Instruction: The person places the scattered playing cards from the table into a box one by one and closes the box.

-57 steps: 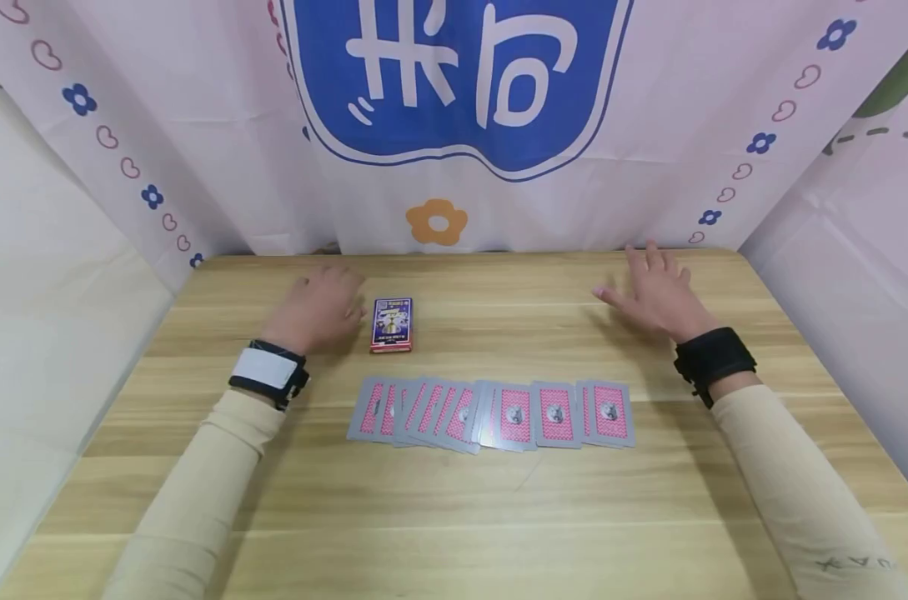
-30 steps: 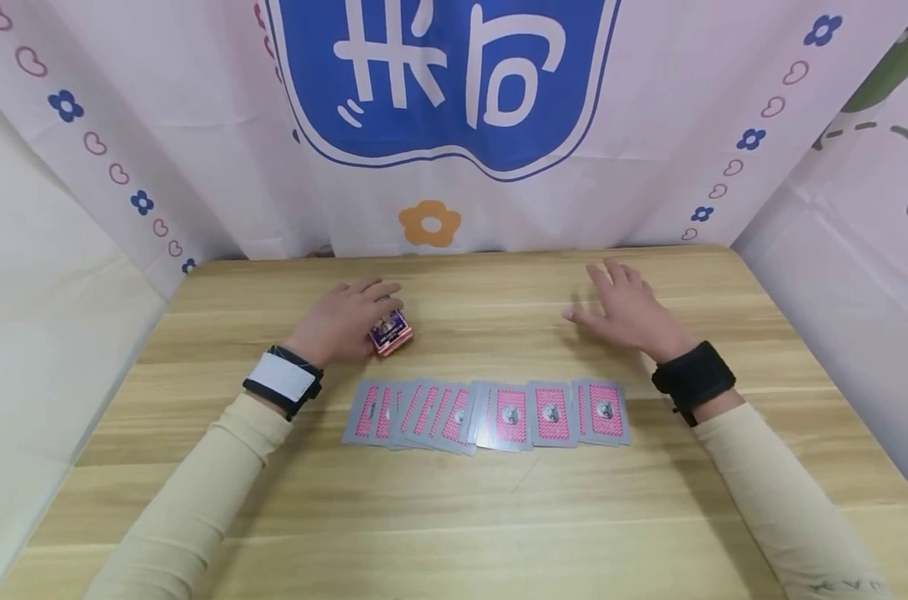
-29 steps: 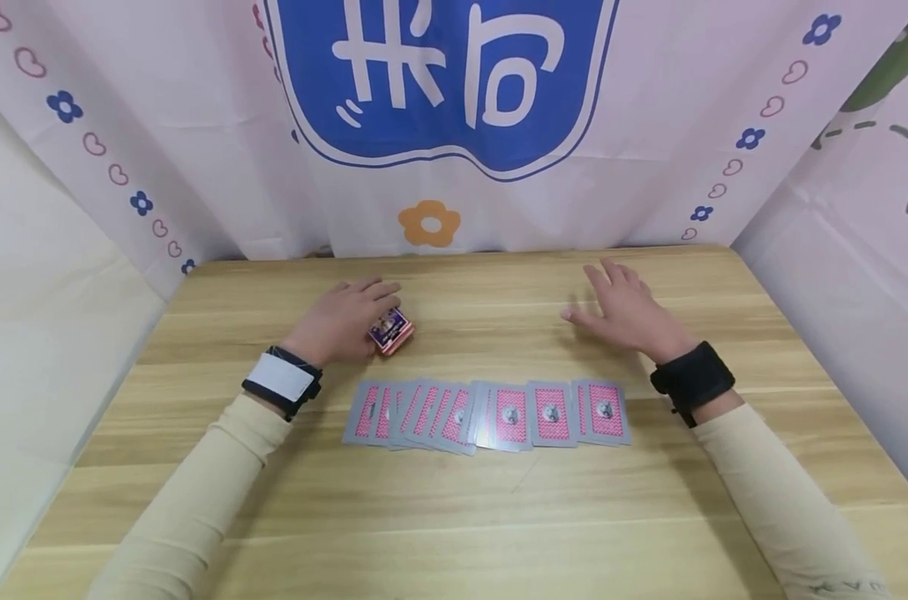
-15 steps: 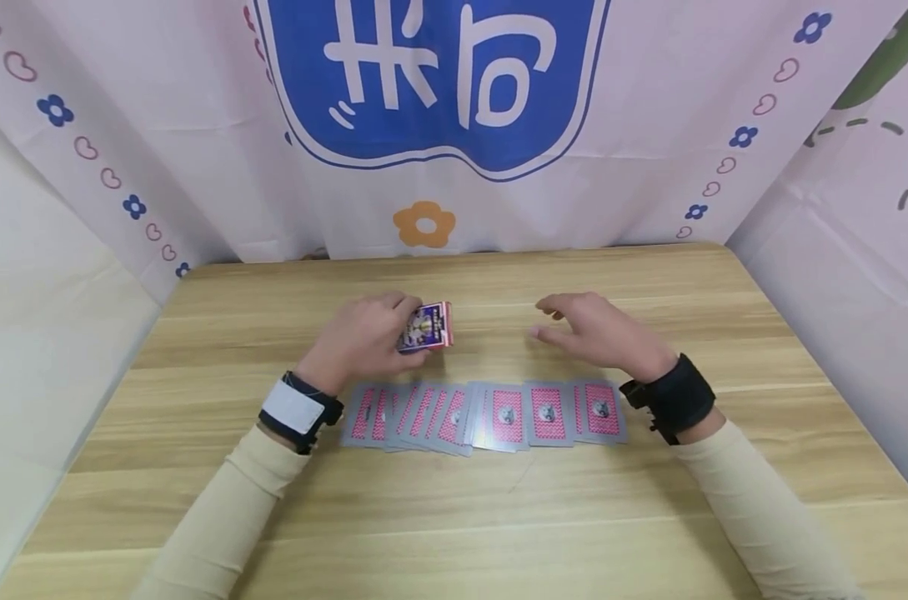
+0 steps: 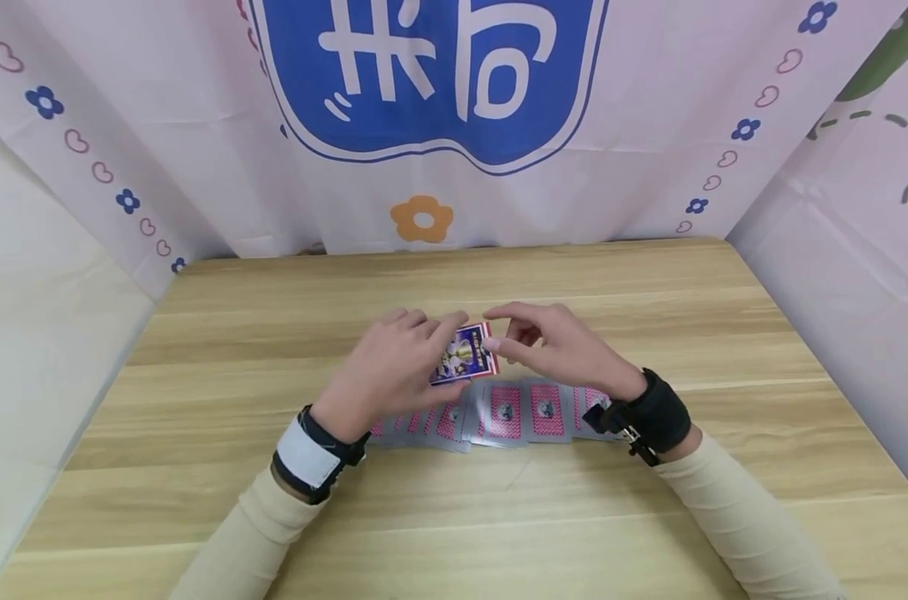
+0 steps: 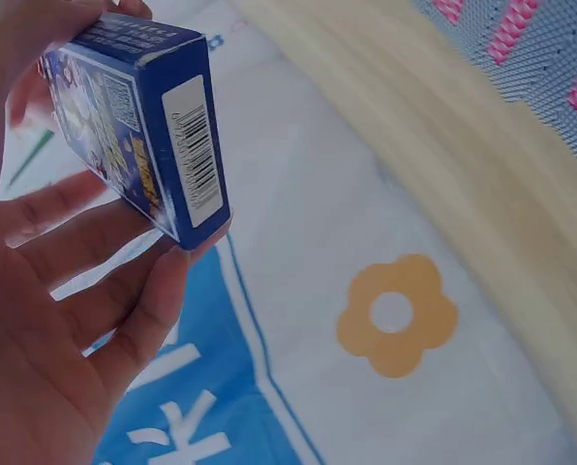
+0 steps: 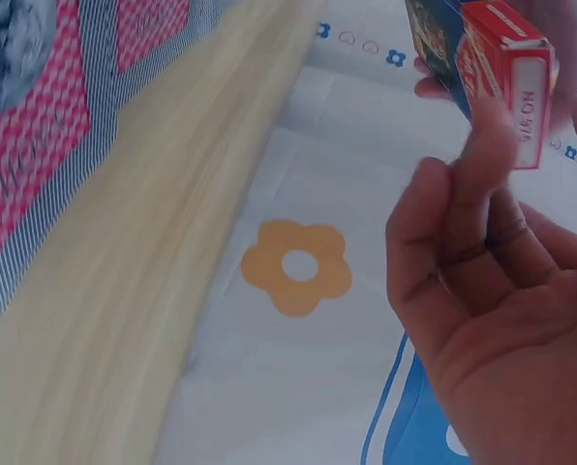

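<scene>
Blue-red box [image 5: 463, 355], moved rightward | left fingers [image 5: 446, 332] grip it | right fingers [image 5: 521, 312], nearer now, loosely bent beside it

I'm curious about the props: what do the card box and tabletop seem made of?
Card box: smooth, printed thin cardboard, probably, given its crisp folded edges. Tabletop: wood or wood-look laminate, satiny; streaky grain shows, the core doesn't.

head view: above table [image 5: 454, 533], facing forward-down; wrist views: close, tilted, both sharing box [image 6: 138, 131], orange flower [image 7: 296, 266].
</scene>
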The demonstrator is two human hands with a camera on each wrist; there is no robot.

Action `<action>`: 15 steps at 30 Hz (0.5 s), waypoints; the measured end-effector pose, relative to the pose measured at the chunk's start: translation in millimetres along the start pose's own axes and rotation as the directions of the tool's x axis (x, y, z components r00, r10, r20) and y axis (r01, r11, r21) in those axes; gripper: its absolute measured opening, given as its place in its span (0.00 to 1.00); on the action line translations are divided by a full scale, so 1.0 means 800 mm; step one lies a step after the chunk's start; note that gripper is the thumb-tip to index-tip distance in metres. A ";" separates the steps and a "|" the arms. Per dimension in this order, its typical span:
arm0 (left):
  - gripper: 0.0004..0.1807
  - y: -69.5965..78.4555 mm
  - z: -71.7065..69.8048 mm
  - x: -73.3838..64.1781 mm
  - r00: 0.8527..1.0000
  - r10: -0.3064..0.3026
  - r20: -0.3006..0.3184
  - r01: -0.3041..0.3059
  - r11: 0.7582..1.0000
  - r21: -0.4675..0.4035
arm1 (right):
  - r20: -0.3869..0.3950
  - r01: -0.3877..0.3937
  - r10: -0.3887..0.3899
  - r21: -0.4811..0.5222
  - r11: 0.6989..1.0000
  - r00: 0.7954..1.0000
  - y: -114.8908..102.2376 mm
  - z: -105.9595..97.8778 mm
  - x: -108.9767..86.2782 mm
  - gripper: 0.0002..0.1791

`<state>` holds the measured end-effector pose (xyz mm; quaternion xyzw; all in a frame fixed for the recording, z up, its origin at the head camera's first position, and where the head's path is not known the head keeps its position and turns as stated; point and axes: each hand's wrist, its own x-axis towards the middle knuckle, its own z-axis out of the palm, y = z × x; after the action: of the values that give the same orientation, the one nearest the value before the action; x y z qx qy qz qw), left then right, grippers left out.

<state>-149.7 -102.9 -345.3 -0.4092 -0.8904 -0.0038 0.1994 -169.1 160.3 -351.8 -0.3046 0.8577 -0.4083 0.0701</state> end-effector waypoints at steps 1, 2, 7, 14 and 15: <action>0.44 0.003 -0.002 0.000 1.000 0.011 -0.004 -0.011 1.000 0.002 | -0.006 0.007 -0.007 0.011 1.000 1.000 -0.001 0.002 0.000 0.21; 0.43 0.006 -0.004 0.000 1.000 0.020 -0.007 -0.020 1.000 -0.002 | -0.009 0.014 -0.014 0.025 1.000 1.000 -0.002 0.003 -0.001 0.18; 0.39 0.015 -0.011 0.000 0.999 0.040 -0.008 -0.040 0.999 -0.037 | 0.010 0.033 -0.034 0.108 0.994 0.999 -0.006 0.004 -0.004 0.10; 0.40 0.012 -0.018 -0.003 0.999 0.031 -0.044 -0.034 0.996 -0.085 | 0.011 -0.012 0.011 0.166 0.986 1.000 -0.006 -0.012 -0.010 0.14; 0.40 0.011 -0.018 -0.004 0.999 0.032 -0.044 -0.036 0.996 -0.087 | 0.000 -0.016 0.016 0.162 0.987 1.000 -0.006 -0.014 -0.011 0.15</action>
<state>-136.0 -101.6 -334.4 -0.4323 -0.8779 -0.0480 0.2000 -164.2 170.6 -342.0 -0.2906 0.8242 -0.4762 0.0972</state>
